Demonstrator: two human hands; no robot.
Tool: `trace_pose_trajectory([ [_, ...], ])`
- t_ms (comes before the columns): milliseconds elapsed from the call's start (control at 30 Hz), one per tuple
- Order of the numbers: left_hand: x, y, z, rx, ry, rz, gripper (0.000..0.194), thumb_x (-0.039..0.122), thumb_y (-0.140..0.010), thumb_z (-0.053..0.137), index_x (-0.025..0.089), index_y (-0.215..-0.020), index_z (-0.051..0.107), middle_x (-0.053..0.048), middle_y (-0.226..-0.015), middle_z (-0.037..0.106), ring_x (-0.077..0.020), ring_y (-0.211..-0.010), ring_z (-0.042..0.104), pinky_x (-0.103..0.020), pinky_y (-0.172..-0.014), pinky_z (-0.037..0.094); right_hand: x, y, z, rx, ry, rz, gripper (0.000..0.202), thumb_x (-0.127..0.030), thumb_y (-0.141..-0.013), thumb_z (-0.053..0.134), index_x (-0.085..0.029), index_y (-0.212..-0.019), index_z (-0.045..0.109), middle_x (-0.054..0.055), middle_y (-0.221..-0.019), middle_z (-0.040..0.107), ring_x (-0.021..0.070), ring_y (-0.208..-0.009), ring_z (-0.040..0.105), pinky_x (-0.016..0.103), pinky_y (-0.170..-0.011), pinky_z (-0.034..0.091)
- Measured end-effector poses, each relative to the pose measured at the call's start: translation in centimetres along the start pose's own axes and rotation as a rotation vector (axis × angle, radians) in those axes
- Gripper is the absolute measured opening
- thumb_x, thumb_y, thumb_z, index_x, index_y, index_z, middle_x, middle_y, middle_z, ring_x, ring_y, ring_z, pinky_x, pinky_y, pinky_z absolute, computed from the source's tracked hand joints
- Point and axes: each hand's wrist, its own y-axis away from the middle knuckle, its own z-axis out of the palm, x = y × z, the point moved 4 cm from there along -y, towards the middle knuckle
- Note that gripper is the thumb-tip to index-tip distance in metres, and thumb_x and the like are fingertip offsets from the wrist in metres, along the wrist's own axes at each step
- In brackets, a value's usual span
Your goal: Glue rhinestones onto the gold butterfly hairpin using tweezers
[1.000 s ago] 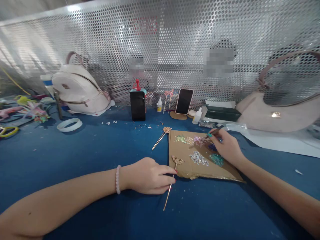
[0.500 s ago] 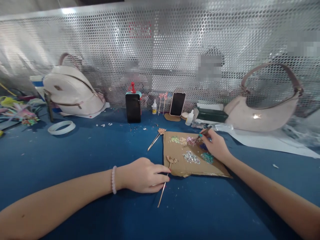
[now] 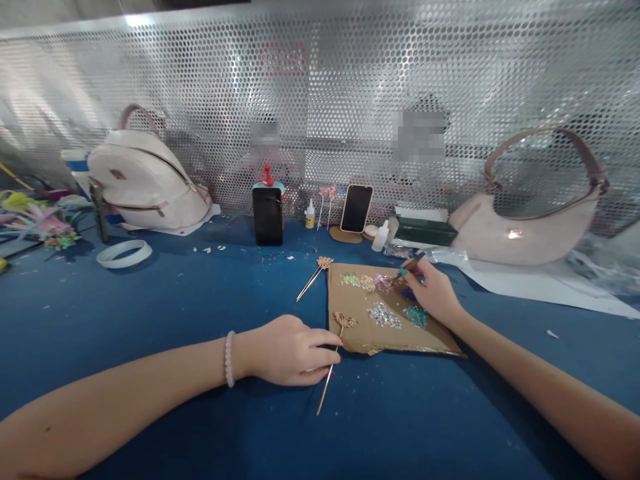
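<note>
My left hand (image 3: 290, 353) has its fingers closed on the thin shaft of a gold hairpin (image 3: 345, 320). The hairpin's openwork head rests on the near left corner of a cardboard sheet (image 3: 357, 341). Over the sheet's far right part, my right hand (image 3: 433, 290) pinches dark tweezers (image 3: 414, 262), their tips down at a small heap of pink gems (image 3: 383, 283). Around it lie heaps of green gems (image 3: 351, 279), pale gold gems (image 3: 368, 283), silver gems (image 3: 384, 316), teal gems (image 3: 416, 317) and dark blue gems (image 3: 407, 293), this last partly behind my fingers.
Another gold hairpin (image 3: 316, 277) lies left of the cardboard. Behind stand two phones (image 3: 269, 217) (image 3: 357, 208), glue bottles (image 3: 381, 237) (image 3: 310, 215) and two pink hairpins (image 3: 327, 200). A backpack (image 3: 145, 183), a tape roll (image 3: 124, 255) and a handbag (image 3: 525, 230) flank the blue table (image 3: 200, 293).
Almost nothing differs. The whole view has shifted a few pixels; both hands keep their places and their holds.
</note>
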Motion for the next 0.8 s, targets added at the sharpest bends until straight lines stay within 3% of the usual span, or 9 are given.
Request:
trace_pose_trajectory([
  [800, 0.04, -0.13, 0.08, 0.0, -0.022, -0.009, 0.019, 0.029, -0.089, 0.051, 0.019, -0.098, 0.064, 0.0, -0.111, 0.067, -0.0082, -0.062, 0.064, -0.023, -0.044, 0.043, 0.53, -0.09, 0.03, 0.03, 0.03, -0.036, 0.028, -0.032, -0.09, 0.054, -0.016, -0.113, 0.057, 0.007, -0.11, 0.061, 0.0176, -0.091, 0.062, 0.038, -0.077, 0.053],
])
